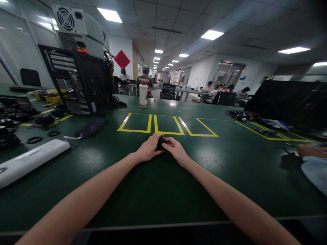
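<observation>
Head view: L hand (150,148) is closing over a small black part (160,144), fingers curving across its top & far side. R hand (176,149) is pinching the same part from the right, thumb & fingers narrow. Part is sitting btwn the two hands, approx. mid-tabletop (163,190), mostly hidden by fingers; exact shape can't be told, nor whether it's touching the surface.

Just beyond the hands, yellow tape (170,133) is marking three open-sided boxes side by side. A white cup (143,96) w/ red top is standing upright farther back.

L side: white elongated device (35,159) is lying at an angle; two black rings (34,140) are lying near it. Behind, a black computer case (95,86) is standing open, w/ a metal power-supply box (66,18) resting up top.

R side: a co-worker's hand (310,150) is resting nr the tabletop edge, lt-blue sleeve (315,172) showing; a dark thin item is lying just beside it. Cables (238,115) are lying farther back, nr a large black panel (288,102).
</observation>
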`<state>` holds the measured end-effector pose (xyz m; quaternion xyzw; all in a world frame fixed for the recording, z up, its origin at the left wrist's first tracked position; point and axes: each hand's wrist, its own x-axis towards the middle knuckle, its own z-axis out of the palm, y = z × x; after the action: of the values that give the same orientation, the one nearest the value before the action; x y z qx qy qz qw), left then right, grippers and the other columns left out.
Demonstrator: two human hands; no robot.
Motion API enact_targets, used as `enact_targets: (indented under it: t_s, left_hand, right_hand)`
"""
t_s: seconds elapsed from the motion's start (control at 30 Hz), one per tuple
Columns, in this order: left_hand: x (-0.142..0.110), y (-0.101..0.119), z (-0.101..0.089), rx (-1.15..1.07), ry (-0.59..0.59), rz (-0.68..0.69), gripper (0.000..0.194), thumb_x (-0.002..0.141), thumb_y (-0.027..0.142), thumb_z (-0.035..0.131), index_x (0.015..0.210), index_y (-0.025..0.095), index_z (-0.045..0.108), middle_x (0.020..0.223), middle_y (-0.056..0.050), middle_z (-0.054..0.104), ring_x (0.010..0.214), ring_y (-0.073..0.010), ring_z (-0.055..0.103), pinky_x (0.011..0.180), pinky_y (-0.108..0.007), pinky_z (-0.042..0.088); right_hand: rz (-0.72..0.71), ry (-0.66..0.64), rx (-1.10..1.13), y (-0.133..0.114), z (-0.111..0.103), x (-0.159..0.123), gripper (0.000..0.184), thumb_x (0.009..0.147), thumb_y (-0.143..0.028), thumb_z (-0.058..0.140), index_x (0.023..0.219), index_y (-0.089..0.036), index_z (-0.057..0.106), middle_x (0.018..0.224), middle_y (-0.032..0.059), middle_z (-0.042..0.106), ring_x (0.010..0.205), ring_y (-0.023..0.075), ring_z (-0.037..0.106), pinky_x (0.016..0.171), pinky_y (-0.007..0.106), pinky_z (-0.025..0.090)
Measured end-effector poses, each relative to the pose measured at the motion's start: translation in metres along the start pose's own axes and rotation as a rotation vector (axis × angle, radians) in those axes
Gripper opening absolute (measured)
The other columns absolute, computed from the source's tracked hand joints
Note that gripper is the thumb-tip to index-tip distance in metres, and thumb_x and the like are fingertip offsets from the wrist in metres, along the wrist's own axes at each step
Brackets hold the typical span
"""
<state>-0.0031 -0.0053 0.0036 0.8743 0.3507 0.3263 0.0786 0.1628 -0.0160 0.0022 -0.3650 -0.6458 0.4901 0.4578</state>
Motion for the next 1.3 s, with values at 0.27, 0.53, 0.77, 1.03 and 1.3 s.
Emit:
enact_targets:
  t_s: [0.27, 0.53, 0.77, 1.03, 1.3]
  left_hand:
    - [0.0, 0.0, 0.0, -0.019, 0.01, 0.003, 0.059, 0.07, 0.03, 0.06, 0.119, 0.023, 0.027, 0.118, -0.008, 0.041, 0.108, -0.0249, 0.045, 0.088, -0.045, 0.042]
    - [0.0, -0.001, 0.001, -0.004, 0.004, 0.005, 0.059, 0.071, 0.032, 0.059, 0.119, 0.021, 0.027, 0.117, -0.009, 0.041, 0.108, -0.0252, 0.044, 0.089, -0.045, 0.041]
    - [0.0, 0.0, -0.001, -0.008, 0.002, 0.007, 0.057, 0.072, 0.031, 0.058, 0.119, 0.022, 0.027, 0.118, -0.009, 0.04, 0.107, -0.0247, 0.045, 0.087, -0.045, 0.042]
    - [0.0, 0.002, -0.002, -0.012, 0.013, 0.016, 0.059, 0.071, 0.03, 0.06, 0.119, 0.022, 0.027, 0.117, -0.009, 0.041, 0.107, -0.0251, 0.046, 0.088, -0.045, 0.042]
    - [0.0, 0.0, -0.001, -0.007, 0.007, 0.02, 0.056, 0.072, 0.03, 0.058, 0.118, 0.021, 0.028, 0.116, -0.009, 0.041, 0.107, -0.0248, 0.045, 0.087, -0.044, 0.042]
  right_hand:
    - [-0.047, 0.057, -0.025, 0.0, 0.002, 0.002, 0.024, 0.073, -0.033, 0.055, 0.092, -0.019, 0.054, 0.094, 0.0025, 0.059, 0.092, 0.0149, 0.053, 0.086, 0.033, 0.041]
    - [-0.013, 0.034, -0.039, 0.006, 0.0, 0.006, 0.033, 0.072, -0.032, 0.056, 0.101, -0.018, 0.055, 0.102, 0.0054, 0.059, 0.095, 0.0175, 0.054, 0.087, 0.035, 0.04]
    - [-0.08, 0.013, -0.005, -0.001, 0.003, 0.0, 0.025, 0.072, -0.03, 0.057, 0.095, -0.02, 0.053, 0.098, 0.0023, 0.057, 0.093, 0.0147, 0.054, 0.085, 0.031, 0.042]
    - [-0.006, 0.071, -0.06, 0.007, 0.001, 0.008, 0.031, 0.072, -0.035, 0.055, 0.099, -0.019, 0.054, 0.102, 0.0049, 0.058, 0.095, 0.0172, 0.053, 0.086, 0.035, 0.041]
    - [-0.078, -0.017, 0.018, -0.004, 0.004, -0.002, 0.028, 0.071, -0.027, 0.058, 0.098, -0.021, 0.051, 0.104, 0.0025, 0.055, 0.099, 0.0157, 0.053, 0.086, 0.032, 0.042]
